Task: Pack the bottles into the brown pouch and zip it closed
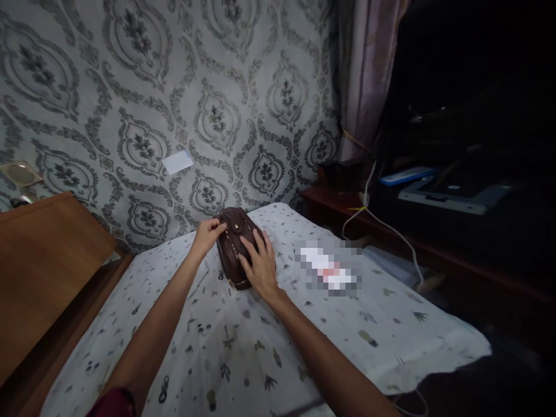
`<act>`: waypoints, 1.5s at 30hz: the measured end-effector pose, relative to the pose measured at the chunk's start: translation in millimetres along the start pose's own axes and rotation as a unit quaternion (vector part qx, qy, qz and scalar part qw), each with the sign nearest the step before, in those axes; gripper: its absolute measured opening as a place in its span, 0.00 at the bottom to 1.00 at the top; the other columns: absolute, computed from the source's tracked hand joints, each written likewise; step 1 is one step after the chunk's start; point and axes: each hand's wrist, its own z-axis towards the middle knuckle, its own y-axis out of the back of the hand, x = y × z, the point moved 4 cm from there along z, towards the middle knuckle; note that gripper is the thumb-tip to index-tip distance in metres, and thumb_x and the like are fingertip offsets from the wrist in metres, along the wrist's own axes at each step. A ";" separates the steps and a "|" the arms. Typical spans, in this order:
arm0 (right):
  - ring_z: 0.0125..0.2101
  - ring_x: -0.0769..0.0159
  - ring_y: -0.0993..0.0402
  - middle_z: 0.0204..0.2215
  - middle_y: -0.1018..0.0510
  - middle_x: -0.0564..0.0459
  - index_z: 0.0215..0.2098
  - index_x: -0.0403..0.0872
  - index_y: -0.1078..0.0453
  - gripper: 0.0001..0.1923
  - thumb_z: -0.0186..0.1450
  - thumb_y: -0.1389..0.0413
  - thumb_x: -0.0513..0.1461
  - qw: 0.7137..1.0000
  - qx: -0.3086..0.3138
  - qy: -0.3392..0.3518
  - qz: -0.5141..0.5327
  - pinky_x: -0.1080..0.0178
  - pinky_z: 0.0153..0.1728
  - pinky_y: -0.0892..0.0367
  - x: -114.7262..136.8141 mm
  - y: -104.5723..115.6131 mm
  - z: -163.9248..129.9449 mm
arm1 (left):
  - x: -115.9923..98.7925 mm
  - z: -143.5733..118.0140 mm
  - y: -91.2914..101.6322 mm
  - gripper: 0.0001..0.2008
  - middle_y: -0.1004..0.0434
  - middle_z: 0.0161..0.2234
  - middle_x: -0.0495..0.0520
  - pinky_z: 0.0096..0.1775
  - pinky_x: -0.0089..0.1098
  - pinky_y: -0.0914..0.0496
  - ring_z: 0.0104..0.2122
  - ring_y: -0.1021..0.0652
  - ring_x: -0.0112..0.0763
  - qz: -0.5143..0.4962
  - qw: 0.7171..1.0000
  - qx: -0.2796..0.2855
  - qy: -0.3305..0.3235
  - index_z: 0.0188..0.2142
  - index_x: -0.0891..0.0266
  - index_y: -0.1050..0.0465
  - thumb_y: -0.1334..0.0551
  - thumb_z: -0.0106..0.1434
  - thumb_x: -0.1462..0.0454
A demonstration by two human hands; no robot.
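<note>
Left hand (208,233) pinches the bag (237,246) top at 10 o'clock; right hand (260,263) lies spread flat on it, steadying; opening it likely needs a firm hold.

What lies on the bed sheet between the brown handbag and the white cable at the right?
In the head view, a blurred white and pink item lies on the sheet between the brown handbag and the white cable.

the purse (234,246) is dark brown with gold studs and trim. the bed sheet (243,341) is white, scattered with small dark leaf prints. the wallpaper (174,87) is grey damask, the curtain (369,69) mauve, the headboard (47,260) orange-brown wood.
</note>
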 end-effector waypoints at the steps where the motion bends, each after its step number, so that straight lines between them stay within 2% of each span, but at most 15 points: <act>1: 0.69 0.48 0.55 0.68 0.46 0.42 0.64 0.49 0.38 0.24 0.71 0.50 0.42 1.000 -0.009 -0.008 0.005 0.41 0.64 0.46 -0.7 -0.2 -0.7 | -2.0 2.9 -1.5 0.10 0.33 0.21 0.46 0.32 0.30 0.39 0.26 0.33 0.30 0.001 1.000 -0.002 -0.005 0.23 0.60 0.30 0.39 0.54 0.56; 4: 0.68 0.48 0.52 0.68 0.49 0.38 0.65 0.44 0.41 0.28 0.69 0.48 0.45 0.998 -0.037 -0.038 0.015 0.43 0.63 0.45 -4.1 -2.2 -3.1 | -11.8 16.2 -9.6 0.09 0.26 0.29 0.49 0.37 0.32 0.35 0.33 0.28 0.34 0.014 1.000 -0.002 -0.025 0.31 0.59 0.26 0.34 0.49 0.60; 6: 0.67 0.48 0.51 0.68 0.49 0.37 0.64 0.44 0.40 0.28 0.69 0.48 0.46 0.998 -0.048 -0.045 0.015 0.43 0.63 0.44 -5.5 -3.8 -4.4 | -18.3 26.2 -17.7 0.11 0.25 0.31 0.50 0.38 0.33 0.35 0.35 0.27 0.37 0.032 0.999 0.006 -0.033 0.32 0.59 0.24 0.31 0.46 0.61; 11: 0.66 0.48 0.48 0.67 0.46 0.37 0.60 0.44 0.34 0.25 0.68 0.45 0.46 0.997 -0.065 -0.037 0.010 0.44 0.62 0.43 -6.1 -2.6 -4.6 | -21.0 41.1 -38.4 0.06 0.27 0.22 0.48 0.34 0.32 0.37 0.28 0.28 0.35 0.056 0.998 0.025 -0.016 0.25 0.59 0.23 0.31 0.47 0.60; 15: 0.66 0.48 0.47 0.67 0.44 0.38 0.58 0.46 0.32 0.23 0.67 0.44 0.46 0.998 -0.054 -0.025 0.007 0.44 0.62 0.43 -6.2 -0.4 -2.8 | -14.5 44.0 -45.3 0.04 0.27 0.21 0.48 0.30 0.31 0.40 0.25 0.30 0.33 0.043 0.999 0.011 0.008 0.24 0.59 0.23 0.32 0.48 0.61; 21: 0.66 0.49 0.49 0.67 0.44 0.39 0.58 0.45 0.33 0.24 0.68 0.45 0.46 0.999 -0.047 -0.015 0.002 0.44 0.63 0.43 -3.6 2.9 -1.3 | -5.5 45.4 -49.1 0.09 0.30 0.18 0.46 0.27 0.29 0.40 0.21 0.31 0.29 -0.035 0.998 0.001 0.057 0.21 0.60 0.26 0.32 0.46 0.58; 24: 0.66 0.49 0.49 0.66 0.40 0.41 0.59 0.45 0.32 0.24 0.67 0.44 0.46 0.999 -0.031 -0.018 0.004 0.44 0.63 0.43 -1.4 4.1 0.1 | -4.6 43.7 -50.9 0.13 0.31 0.18 0.46 0.26 0.29 0.39 0.20 0.31 0.28 -0.083 0.994 -0.006 0.074 0.21 0.61 0.28 0.31 0.46 0.55; 29: 0.66 0.47 0.49 0.62 0.32 0.44 0.58 0.43 0.32 0.24 0.67 0.43 0.45 1.000 -0.006 -0.026 0.006 0.44 0.62 0.43 1.8 5.8 2.7 | -11.3 36.7 -49.6 0.14 0.31 0.18 0.45 0.26 0.29 0.37 0.20 0.31 0.27 -0.127 0.989 -0.008 0.072 0.21 0.61 0.27 0.29 0.44 0.55; 35: 0.67 0.44 0.52 0.62 0.32 0.45 0.58 0.44 0.32 0.24 0.67 0.44 0.45 0.999 0.024 -0.029 0.003 0.41 0.62 0.45 4.4 7.2 4.5 | -21.9 26.9 -47.4 0.12 0.29 0.21 0.46 0.29 0.29 0.36 0.24 0.29 0.28 -0.136 0.990 0.016 0.031 0.20 0.61 0.27 0.28 0.42 0.58; 39: 0.67 0.44 0.53 0.63 0.33 0.44 0.59 0.43 0.33 0.24 0.67 0.44 0.45 0.999 0.034 -0.026 -0.003 0.41 0.62 0.45 4.1 7.7 4.7 | -20.9 26.5 -44.8 0.14 0.28 0.21 0.48 0.29 0.30 0.36 0.24 0.29 0.29 -0.140 0.989 0.042 0.033 0.22 0.62 0.24 0.29 0.45 0.55; 42: 0.67 0.44 0.54 0.63 0.34 0.44 0.60 0.43 0.35 0.25 0.68 0.46 0.45 0.999 0.028 -0.025 -0.008 0.40 0.62 0.46 3.5 7.2 3.1 | -16.9 28.5 -33.6 0.17 0.23 0.25 0.50 0.33 0.32 0.33 0.27 0.26 0.32 -0.145 0.987 0.056 0.036 0.29 0.63 0.21 0.30 0.46 0.52; 45: 0.68 0.45 0.56 0.65 0.36 0.45 0.63 0.46 0.37 0.25 0.70 0.48 0.44 1.000 0.016 -0.009 -0.015 0.39 0.63 0.48 4.2 5.8 0.5 | -9.9 24.5 -15.4 0.20 0.20 0.30 0.50 0.38 0.33 0.31 0.33 0.24 0.35 -0.133 0.990 0.047 0.027 0.34 0.62 0.21 0.29 0.45 0.52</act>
